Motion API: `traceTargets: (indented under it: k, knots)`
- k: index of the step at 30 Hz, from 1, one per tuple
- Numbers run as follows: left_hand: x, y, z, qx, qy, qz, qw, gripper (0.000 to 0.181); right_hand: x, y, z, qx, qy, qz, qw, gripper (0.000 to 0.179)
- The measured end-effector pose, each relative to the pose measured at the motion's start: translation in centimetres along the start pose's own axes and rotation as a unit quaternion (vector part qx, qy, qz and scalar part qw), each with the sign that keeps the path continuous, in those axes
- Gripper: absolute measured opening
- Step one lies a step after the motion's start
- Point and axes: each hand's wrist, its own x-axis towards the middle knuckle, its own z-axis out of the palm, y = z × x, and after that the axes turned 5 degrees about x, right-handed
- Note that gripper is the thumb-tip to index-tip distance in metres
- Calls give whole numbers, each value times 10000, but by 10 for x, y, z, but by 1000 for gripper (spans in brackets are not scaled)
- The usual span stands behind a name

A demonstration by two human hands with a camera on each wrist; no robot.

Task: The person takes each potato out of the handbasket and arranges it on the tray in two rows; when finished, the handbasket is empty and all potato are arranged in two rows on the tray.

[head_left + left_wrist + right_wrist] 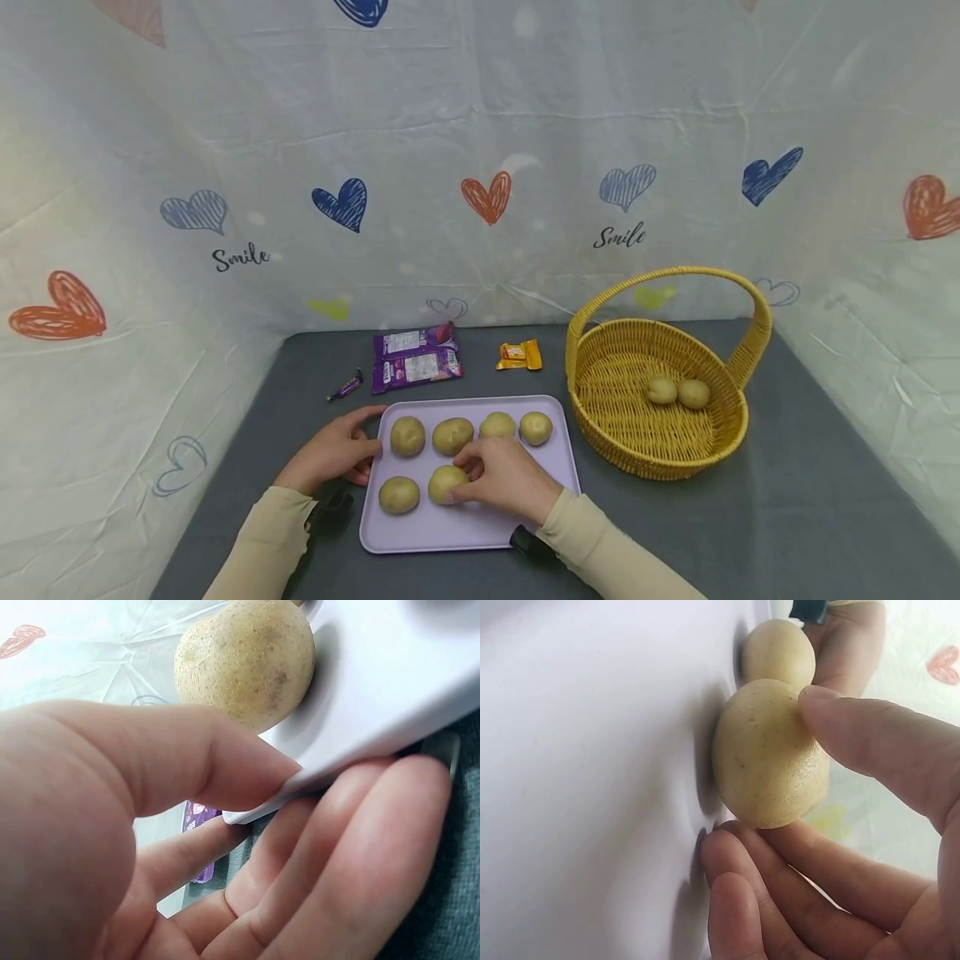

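Observation:
My left hand (333,450) holds the left edge of a lilac tray (420,535). In the left wrist view the thumb lies on the rim and the fingers curl beneath it, close to a potato (247,664). Over the tray's front middle, my right hand (513,479) pinches a potato (444,483) between thumb and fingers. The right wrist view shows that potato (769,754) low against the tray surface, with another potato (778,654) behind it. One potato (399,495) lies at front left on the tray, and several more, such as this potato (407,436), form the back row.
A yellow wicker basket (600,417) with a tall handle stands right of the tray, two potatoes (693,394) inside. Behind the tray lie purple packets (417,358), a small purple candy (347,386) and an orange packet (519,355). A heart-printed white sheet (480,275) hangs behind the table.

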Motion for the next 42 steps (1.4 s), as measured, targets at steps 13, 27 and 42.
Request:
traceTargets:
  k: [13, 27, 42]
  knots:
    - [4, 1, 2, 125, 60, 5, 9999, 74, -38, 6, -54, -271, 377, -22, 9989, 38]
    - [-1, -11, -7, 238, 77, -103, 9996, 78, -117, 47, -197, -1361, 1564, 258, 9779, 29]
    - [8, -8, -4, 125, -141, 57, 9998, 78, -113, 102, -254, -2349, 1095, 599, 9640, 50]
